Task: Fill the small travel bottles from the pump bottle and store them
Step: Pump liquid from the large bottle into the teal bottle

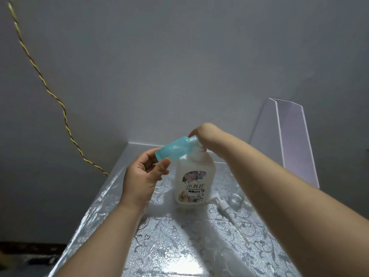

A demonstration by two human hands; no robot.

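Note:
A white pump bottle with a flowered label stands upright in the middle of the silver table. My left hand holds a small translucent blue travel bottle by its base, tilted with its mouth up against the pump's spout. My right hand rests on top of the pump head, wrist bent down over it; its fingers are mostly hidden behind the wrist.
A loose white pump sprayer with a long dip tube lies right of the bottle. A small clear jar sits beside it, partly behind my right forearm. A clear acrylic stand leans at the back right. A twisted wire hangs at left.

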